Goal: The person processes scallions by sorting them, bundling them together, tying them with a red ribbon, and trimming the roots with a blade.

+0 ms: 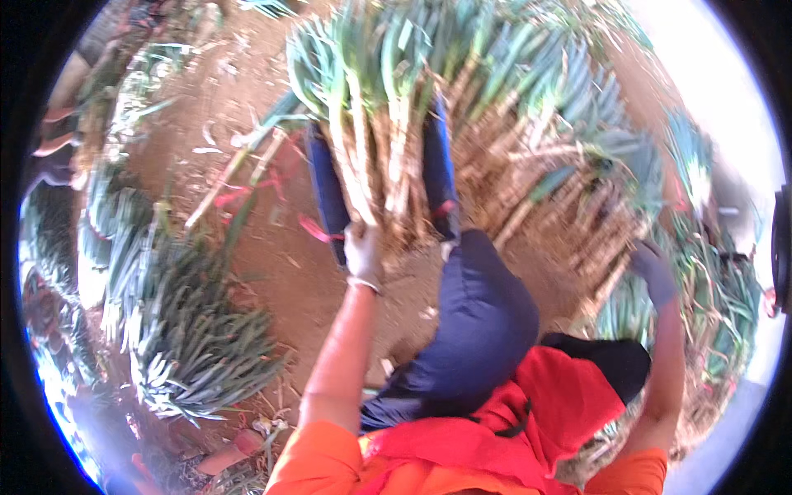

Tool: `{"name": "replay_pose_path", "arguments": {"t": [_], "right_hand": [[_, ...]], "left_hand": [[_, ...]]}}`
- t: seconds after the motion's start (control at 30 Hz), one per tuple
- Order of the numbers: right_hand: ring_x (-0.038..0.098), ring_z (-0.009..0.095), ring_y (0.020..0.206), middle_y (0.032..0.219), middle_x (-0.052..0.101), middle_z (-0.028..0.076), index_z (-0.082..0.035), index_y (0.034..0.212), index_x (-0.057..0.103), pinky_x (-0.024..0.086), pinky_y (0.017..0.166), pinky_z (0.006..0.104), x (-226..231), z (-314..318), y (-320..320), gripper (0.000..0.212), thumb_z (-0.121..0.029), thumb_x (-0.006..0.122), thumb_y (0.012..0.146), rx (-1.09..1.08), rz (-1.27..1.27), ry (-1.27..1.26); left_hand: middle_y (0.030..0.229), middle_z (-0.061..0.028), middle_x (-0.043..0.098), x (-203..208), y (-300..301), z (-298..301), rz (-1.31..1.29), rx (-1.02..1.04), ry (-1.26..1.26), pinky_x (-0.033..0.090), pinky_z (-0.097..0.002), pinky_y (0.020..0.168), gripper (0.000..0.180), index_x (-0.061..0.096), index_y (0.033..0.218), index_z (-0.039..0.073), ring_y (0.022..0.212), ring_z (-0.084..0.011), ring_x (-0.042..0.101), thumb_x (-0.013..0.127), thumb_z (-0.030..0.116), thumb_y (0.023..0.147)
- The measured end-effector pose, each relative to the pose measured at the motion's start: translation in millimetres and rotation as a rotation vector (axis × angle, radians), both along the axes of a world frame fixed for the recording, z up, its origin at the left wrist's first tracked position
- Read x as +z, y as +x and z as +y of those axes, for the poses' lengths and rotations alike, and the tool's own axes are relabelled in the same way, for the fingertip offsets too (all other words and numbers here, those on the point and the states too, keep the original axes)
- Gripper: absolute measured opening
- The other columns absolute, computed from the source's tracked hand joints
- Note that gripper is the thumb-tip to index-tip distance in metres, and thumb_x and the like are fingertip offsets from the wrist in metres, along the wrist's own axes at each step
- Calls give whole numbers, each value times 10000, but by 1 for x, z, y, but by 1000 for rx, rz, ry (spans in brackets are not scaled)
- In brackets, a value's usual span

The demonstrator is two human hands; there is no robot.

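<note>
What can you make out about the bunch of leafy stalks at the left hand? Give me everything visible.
The bunch has long blue-green leaves, pale stems and brownish, soil-stained lower ends. It lies between two dark blue side pieces, leaves pointing away from the person and lower ends toward them. The stalks run roughly side by side; no tie shows around them. The gloved left hand is at the lower end, on the left side; how firmly it grips cannot be told.

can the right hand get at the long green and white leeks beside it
Likely yes: the grey-gloved right hand is at the edge of the leek pile, and nothing visible blocks it.
</note>
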State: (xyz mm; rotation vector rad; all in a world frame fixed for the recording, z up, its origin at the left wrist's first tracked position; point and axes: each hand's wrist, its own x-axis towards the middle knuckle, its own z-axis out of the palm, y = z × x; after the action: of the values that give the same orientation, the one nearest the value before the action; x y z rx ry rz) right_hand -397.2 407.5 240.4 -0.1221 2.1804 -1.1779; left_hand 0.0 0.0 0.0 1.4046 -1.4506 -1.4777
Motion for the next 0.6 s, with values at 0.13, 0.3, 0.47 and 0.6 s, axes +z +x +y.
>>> {"name": "replay_pose_path", "arguments": {"t": [0.13,0.3,0.47,0.6], "right_hand": [[563,120,729,826,591,19,-21,1141,617,474,686,257,45,72,-3,387,-305,638,880,-84,147,208],[480,117,537,709,532,12,-48,998,578,363,462,264,-138,76,14,178,-185,598,887,-178,-181,-257],[527,121,627,762,560,21,-42,1111,572,423,536,261,-120,55,47,250,-146,566,885,77,-273,-306],[583,154,779,858,614,54,-2,1057,629,487,693,317,-96,45,46,296,-247,573,902,234,137,109]], "left_hand": [[1130,-248,524,7,9,86,-410,202,-199,436,-443,872,513,456,1267,34,1013,-380,526,640,238,833],[1411,-336,341,-9,-71,47,-408,368,275,380,-472,1053,847,244,1503,83,1275,-465,418,579,525,864],[1396,-306,388,-32,-81,36,-418,515,342,369,-489,1054,899,289,1470,23,1262,-433,434,609,537,806],[1334,-254,447,-22,-16,24,-266,113,213,405,-461,997,702,341,1422,3,1177,-363,473,591,332,855]]}}
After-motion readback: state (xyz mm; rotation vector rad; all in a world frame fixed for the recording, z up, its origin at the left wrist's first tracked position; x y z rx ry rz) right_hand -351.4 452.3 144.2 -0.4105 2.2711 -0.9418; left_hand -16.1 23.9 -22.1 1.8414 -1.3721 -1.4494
